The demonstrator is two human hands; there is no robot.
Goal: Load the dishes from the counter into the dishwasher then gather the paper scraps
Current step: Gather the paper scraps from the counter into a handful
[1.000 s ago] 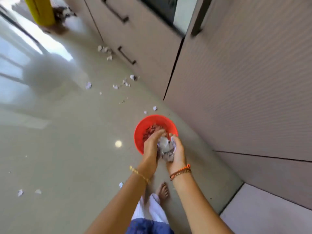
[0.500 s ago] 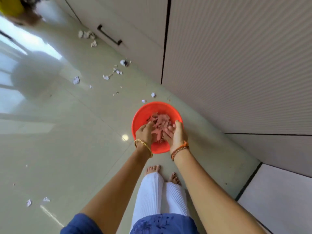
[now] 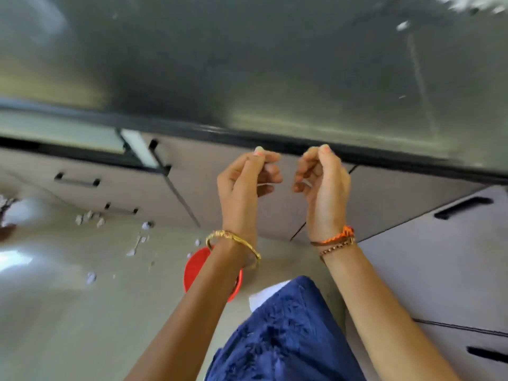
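Paper scraps [image 3: 90,218] on glossy floor [image 3: 68,325] (blurred) — red bowl [image 3: 195,268] below, left hand [image 3: 244,182], right hand [image 3: 324,185] loosely curled, empty, dark countertop [image 3: 247,64].

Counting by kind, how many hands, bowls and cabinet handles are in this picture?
Hands: 2
Red bowl: 1
Black cabinet handles: 5
Total: 8

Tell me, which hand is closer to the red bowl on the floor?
Left. The left hand is raised roughly above the red bowl, its forearm crossing it; the right hand is raised farther to the right.
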